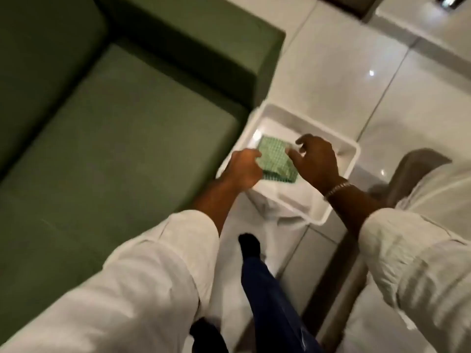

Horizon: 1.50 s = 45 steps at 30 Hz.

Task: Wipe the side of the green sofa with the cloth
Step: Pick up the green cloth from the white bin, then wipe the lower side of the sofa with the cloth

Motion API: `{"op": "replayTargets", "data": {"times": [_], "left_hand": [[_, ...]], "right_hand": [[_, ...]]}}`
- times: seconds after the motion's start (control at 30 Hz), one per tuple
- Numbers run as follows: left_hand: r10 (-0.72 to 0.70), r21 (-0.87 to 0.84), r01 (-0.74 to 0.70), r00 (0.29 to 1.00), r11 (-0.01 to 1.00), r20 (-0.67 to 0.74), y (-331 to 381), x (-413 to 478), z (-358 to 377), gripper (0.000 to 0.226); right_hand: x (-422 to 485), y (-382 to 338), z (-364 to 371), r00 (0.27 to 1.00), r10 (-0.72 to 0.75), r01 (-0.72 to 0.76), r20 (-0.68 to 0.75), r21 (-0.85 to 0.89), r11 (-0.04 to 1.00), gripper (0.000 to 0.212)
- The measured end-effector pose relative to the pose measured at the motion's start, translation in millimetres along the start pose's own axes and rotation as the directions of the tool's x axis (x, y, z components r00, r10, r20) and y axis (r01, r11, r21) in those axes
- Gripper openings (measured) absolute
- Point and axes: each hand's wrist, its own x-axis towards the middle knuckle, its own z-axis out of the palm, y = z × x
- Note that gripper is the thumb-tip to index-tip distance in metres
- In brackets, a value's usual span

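A folded green checked cloth (276,160) lies in a white plastic tray (349,149) on the floor beside the green sofa (122,128). My left hand (243,169) is curled at the cloth's left edge, touching it; the blur hides whether it grips. My right hand (316,159) hovers just right of the cloth with its fingers spread, holding nothing. The sofa's armrest (221,47) rises just beyond the tray, its side face in shadow.
Glossy white floor tiles (356,72) stretch to the right and far side. A grey object (413,171) stands on the floor at the right. My leg in dark blue trousers and a black sock (251,247) is below the tray.
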Motion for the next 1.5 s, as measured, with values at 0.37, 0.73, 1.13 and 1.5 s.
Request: {"op": "replayTargets", "data": {"times": [0.37,0.73,1.13,1.5], "left_hand": [[-0.340,-0.402,0.230,0.912,0.886,-0.229,-2,68,69,0.033],[-0.188,-0.734,0.001,0.967,0.679,-0.173,-35,-50,27,0.040],[-0.018,-0.510,-0.044,0.993,0.859,-0.117,-273,-198,70,0.047],[0.019,0.294,-0.010,1.000,0.956,-0.025,-442,-184,136,0.040]], "right_hand": [[25,22,73,0.824,0.567,-0.518,-0.014,0.387,0.763,0.024],[-87,-46,55,0.749,0.535,-0.160,-0.390,0.676,0.719,0.017],[-298,-82,298,0.676,0.735,-0.203,-0.050,0.946,0.251,0.038],[-351,-69,552,0.664,0.658,-0.440,0.355,0.897,-0.039,0.056]]}}
